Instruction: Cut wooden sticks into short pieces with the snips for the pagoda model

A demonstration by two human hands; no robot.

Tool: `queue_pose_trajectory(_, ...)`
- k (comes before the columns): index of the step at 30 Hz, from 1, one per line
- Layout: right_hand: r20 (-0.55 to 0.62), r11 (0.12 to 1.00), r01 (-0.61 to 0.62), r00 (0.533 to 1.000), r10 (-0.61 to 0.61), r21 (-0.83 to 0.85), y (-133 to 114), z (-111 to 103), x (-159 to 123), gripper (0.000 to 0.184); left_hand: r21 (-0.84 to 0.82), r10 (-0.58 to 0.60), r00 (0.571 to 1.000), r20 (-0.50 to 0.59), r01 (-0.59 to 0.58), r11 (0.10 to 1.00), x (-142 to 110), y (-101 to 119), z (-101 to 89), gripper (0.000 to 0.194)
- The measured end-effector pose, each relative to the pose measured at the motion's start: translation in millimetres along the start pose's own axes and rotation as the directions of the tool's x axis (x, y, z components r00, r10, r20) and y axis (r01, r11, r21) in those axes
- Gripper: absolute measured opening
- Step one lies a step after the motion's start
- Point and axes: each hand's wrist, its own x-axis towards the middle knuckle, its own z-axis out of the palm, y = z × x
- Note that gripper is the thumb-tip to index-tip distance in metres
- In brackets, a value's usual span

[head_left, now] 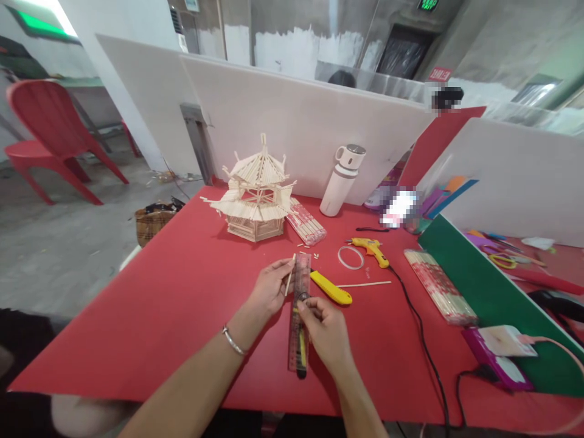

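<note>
My left hand (271,286) pinches a short thin wooden stick (289,283) beside the upper end of a clear ruler (302,274). My right hand (327,328) is closed at the ruler's middle, thumb and fingers on its edge. A slim black and yellow object (302,353) lines up with the ruler's lower half; whether it lies under the ruler or is held too, I cannot tell. Just right of the ruler is a yellow utility knife (332,288), and behind it a single long stick (365,284). Farther back stands a pagoda model built of sticks (258,201).
Stick bundles in plastic lie beside the model (308,225) and at the right (440,286). A yellow glue gun (371,250) trails a black cord toward the front edge. A white bottle (342,182) stands by the partition. A power strip (502,359) is at right.
</note>
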Motion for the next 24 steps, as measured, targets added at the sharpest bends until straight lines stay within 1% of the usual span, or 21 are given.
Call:
queue_pose_trajectory(3,0.001,1.0,0.002,1.0,-0.002,-0.012,1,4,1,0.034,-0.023,-0.001,1.0,0.007,0.001,1.0,-2,1,1.4,0.012)
queue_pose_trajectory(8,-0.03,0.999,0.043,0.999,-0.043,-0.025,2,10,1,0.034,-0.03,0.004,1.0,-0.003,-0.005,1.0,-4,2,3.0,0.013)
queue_pose_trajectory(16,-0.017,0.998,0.047,0.999,-0.048,-0.047,4,9,2,0.033,-0.03,0.021,0.999,-0.041,-0.023,0.999,-8,5,8.5,0.01)
queue_pose_trajectory(20,-0.021,0.996,0.058,0.998,-0.06,-0.066,4,11,1,0.034,-0.031,0.011,0.999,-0.039,-0.013,0.999,-9,6,9.9,0.007)
queue_pose_trajectory(24,-0.034,0.997,0.048,0.998,-0.051,-0.064,4,12,0,0.033,-0.024,0.008,0.999,-0.038,-0.009,1.0,-10,7,10.2,0.011)
